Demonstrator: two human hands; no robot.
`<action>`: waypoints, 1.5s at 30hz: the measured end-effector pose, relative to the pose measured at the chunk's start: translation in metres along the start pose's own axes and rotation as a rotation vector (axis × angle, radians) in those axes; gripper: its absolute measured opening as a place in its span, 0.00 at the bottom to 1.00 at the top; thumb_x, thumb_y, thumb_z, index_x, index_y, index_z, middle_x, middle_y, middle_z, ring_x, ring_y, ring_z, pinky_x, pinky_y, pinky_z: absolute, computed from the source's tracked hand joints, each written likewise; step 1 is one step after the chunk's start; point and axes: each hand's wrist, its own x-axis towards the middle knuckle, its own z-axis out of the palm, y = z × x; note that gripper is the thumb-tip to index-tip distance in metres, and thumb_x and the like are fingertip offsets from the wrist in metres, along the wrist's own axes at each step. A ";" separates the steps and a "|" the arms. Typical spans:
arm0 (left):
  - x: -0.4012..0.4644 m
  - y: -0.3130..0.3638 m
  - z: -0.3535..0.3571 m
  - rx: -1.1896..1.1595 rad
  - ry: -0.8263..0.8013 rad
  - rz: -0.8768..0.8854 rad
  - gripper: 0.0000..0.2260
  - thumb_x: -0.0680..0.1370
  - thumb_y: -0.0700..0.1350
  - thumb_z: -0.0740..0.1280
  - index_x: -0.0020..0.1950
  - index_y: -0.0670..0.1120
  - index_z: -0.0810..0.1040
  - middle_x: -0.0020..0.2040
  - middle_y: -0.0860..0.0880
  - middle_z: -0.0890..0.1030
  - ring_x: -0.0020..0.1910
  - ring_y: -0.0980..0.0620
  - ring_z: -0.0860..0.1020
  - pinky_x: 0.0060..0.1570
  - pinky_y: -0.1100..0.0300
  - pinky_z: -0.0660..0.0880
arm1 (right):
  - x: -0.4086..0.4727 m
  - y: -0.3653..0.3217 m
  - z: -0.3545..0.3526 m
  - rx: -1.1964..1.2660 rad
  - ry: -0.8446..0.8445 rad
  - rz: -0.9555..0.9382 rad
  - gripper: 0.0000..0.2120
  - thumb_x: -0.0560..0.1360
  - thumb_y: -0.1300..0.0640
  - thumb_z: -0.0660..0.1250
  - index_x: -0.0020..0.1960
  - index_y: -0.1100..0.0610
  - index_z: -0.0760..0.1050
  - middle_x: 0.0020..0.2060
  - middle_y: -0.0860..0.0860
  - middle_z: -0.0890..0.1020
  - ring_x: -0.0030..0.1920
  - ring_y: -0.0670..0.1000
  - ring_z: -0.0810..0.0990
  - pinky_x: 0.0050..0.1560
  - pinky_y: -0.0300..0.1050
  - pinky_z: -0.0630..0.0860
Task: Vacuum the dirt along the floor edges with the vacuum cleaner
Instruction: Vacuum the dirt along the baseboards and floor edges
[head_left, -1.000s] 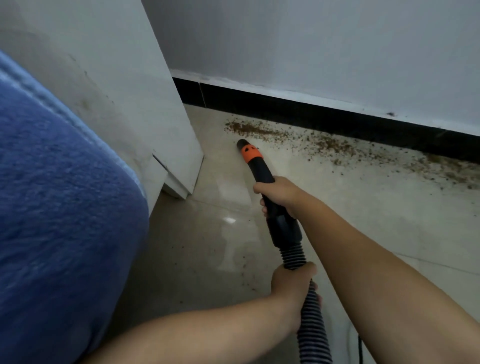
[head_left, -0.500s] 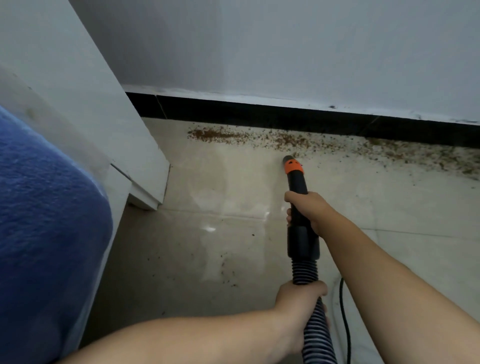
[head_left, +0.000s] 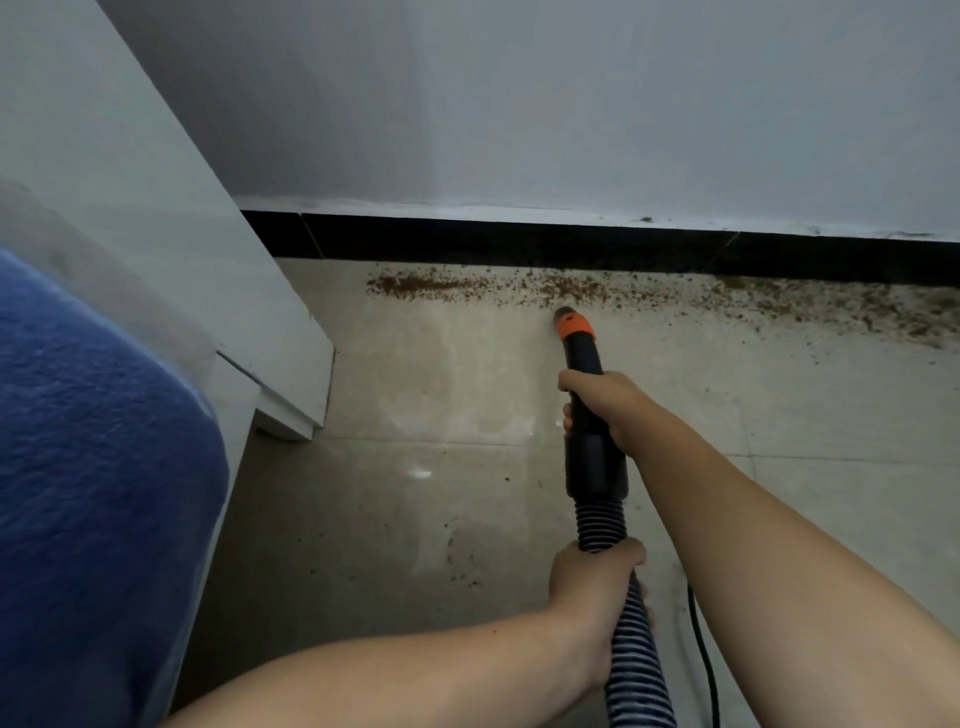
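A: Grip status?

B: Left hand (head_left: 597, 587), lower centre, wraps the ribbed hose (head_left: 636, 670); right hand (head_left: 597, 410), centre, wraps the black nozzle tube (head_left: 589, 410).

A: Risks?

B: A fast sweep may scatter dirt (head_left: 571, 288); the cable (head_left: 704, 654) could snag.

A: Orientation?

B: Long axis runs bottom to top; orange tip (head_left: 571, 323) points at the baseboard (head_left: 519, 244), at the dirt's near edge.

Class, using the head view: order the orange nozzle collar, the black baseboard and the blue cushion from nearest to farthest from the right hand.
1. Orange nozzle collar, just ahead of the right hand.
2. Black baseboard, beyond it at the wall.
3. Blue cushion, far left.
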 end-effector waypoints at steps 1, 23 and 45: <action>0.002 0.000 -0.001 -0.009 0.009 0.003 0.05 0.75 0.38 0.67 0.48 0.40 0.72 0.29 0.44 0.73 0.21 0.49 0.71 0.27 0.61 0.72 | 0.001 -0.001 0.005 -0.019 -0.020 -0.002 0.06 0.74 0.62 0.66 0.46 0.62 0.69 0.29 0.56 0.74 0.23 0.52 0.73 0.26 0.41 0.74; 0.010 0.025 -0.054 -0.178 0.265 0.153 0.08 0.77 0.42 0.68 0.52 0.40 0.76 0.36 0.44 0.77 0.24 0.51 0.73 0.22 0.66 0.72 | 0.018 -0.011 0.129 -0.226 -0.371 -0.093 0.10 0.73 0.64 0.66 0.51 0.63 0.69 0.29 0.56 0.73 0.20 0.51 0.72 0.22 0.38 0.72; 0.016 0.040 -0.031 -0.109 0.065 0.014 0.04 0.76 0.37 0.68 0.43 0.41 0.73 0.31 0.44 0.75 0.23 0.50 0.73 0.29 0.58 0.74 | 0.028 -0.024 0.059 -0.047 -0.186 -0.100 0.11 0.75 0.63 0.67 0.54 0.64 0.68 0.32 0.56 0.74 0.25 0.52 0.73 0.22 0.38 0.74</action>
